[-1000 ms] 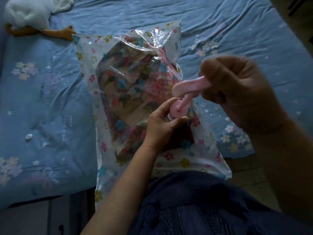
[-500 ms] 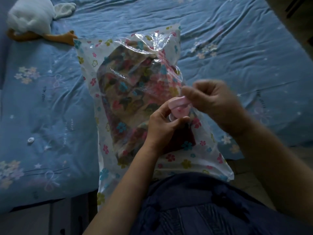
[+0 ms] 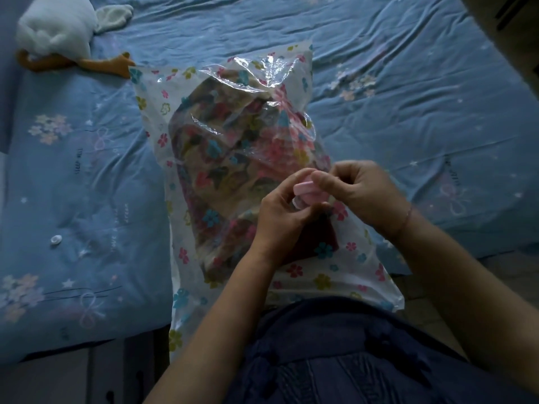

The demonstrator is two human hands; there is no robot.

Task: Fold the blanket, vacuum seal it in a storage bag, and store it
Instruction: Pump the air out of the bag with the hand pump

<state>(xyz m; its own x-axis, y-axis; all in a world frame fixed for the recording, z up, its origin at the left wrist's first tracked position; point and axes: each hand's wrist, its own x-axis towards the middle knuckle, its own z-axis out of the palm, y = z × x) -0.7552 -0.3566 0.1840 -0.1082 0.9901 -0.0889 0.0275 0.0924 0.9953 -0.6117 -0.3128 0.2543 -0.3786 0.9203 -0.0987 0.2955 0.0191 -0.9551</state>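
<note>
Wrinkled blue floral bed sheet (image 3: 408, 83), dim room; white plush duck (image 3: 55, 33) at far left; glossy crinkled flower-print storage bag (image 3: 151, 112) lies on sheet, folded floral blanket (image 3: 233, 158) inside; left hand (image 3: 280, 223) curls round pink valve (image 3: 303, 190) on bag; right hand (image 3: 364, 193) pinches its top.

A home bedroom: a bed (image 3: 379, 68) under a blue flowered sheet, a plush duck (image 3: 55, 33) lying on it
</note>
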